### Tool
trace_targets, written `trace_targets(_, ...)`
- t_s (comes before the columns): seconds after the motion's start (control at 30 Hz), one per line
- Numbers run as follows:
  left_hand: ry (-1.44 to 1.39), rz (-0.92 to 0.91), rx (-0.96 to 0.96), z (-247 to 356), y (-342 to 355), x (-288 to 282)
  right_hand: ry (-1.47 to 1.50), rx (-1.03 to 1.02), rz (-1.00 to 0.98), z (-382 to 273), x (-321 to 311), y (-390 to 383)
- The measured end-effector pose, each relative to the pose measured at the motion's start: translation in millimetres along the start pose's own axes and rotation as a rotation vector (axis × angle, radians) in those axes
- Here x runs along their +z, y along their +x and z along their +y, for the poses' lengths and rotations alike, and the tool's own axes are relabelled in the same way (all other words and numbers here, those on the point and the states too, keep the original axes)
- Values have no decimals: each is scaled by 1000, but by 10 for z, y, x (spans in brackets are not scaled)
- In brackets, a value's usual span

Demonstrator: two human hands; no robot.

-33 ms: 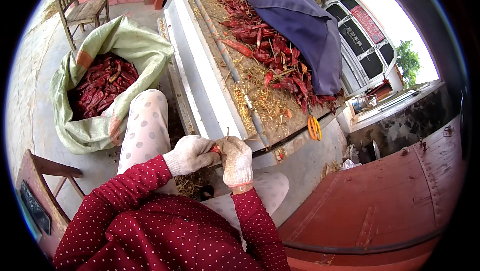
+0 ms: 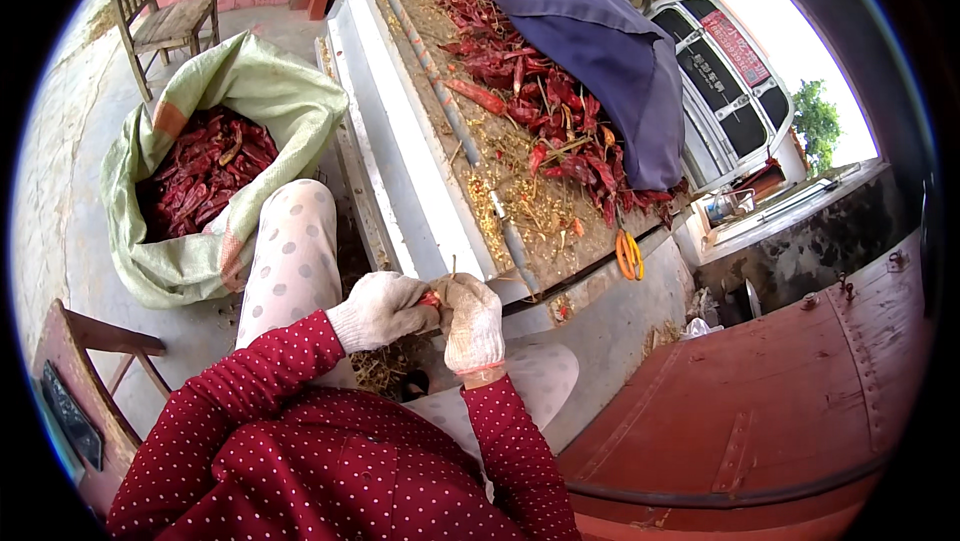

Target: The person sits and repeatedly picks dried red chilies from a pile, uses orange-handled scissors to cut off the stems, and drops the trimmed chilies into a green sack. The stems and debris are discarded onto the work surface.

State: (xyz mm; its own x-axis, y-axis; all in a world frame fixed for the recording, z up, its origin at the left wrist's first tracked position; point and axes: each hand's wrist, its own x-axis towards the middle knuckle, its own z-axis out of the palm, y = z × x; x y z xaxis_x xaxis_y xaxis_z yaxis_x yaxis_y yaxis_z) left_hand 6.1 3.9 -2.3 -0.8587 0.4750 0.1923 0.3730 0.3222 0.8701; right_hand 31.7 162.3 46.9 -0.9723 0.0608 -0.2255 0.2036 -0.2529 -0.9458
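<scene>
Both of my hands wear pale, soiled knit gloves and meet just above my lap, close to the near corner of the workbench. Between them shows a small bit of a red dried chili pepper (image 2: 430,298); the rest of it is covered by the fingers. My left hand (image 2: 382,312) is closed on its left side. My right hand (image 2: 473,323) pinches from the other side, with a thin stem (image 2: 454,264) poking up above the fingers. To the left, an open green-white woven sack (image 2: 290,81) holds a mass of dried red chilies (image 2: 212,173).
On the bench top (image 2: 530,226), a long heap of chilies (image 2: 570,121) lies among seeds and stems, partly under a dark blue cloth (image 2: 600,31). Orange-yellow scissor handles (image 2: 628,255) hang at its edge. Wooden chairs (image 2: 170,29) stand left; a red metal panel (image 2: 750,381) fills the right.
</scene>
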Motion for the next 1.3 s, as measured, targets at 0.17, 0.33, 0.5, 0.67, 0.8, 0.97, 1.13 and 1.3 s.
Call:
trace_targets(0.17,19,55,186,-120,-35,15,-106,144,-30,44,-57,41)
trace_targets(0.33,95,104,443,-190,-17,29,151,340,-96,-132,-100,65)
trace_targets(0.5,-1007,148,-224,-412,-46,10,-1136,-396,-109,-389,-127,61)
trace_targets(0.67,-1006,168,-247,-593,-28,-50,-1579,-683,-107,-963,95,688)
trace_targets(0.8,-815,176,-314,-555,-33,-98,-1637,-896,104,-1338,356,1667)
trace_targets(0.97,-538,57,-345,-507,-95,-78,-1850,-714,108,-1446,498,2354)
trace_targets(1.13,-782,81,-357,-613,-62,17,-1984,-448,79,-1438,541,2533)
trace_targets(1.3,-749,112,-331,-658,-7,109,-1947,-354,111,-1500,465,2452)
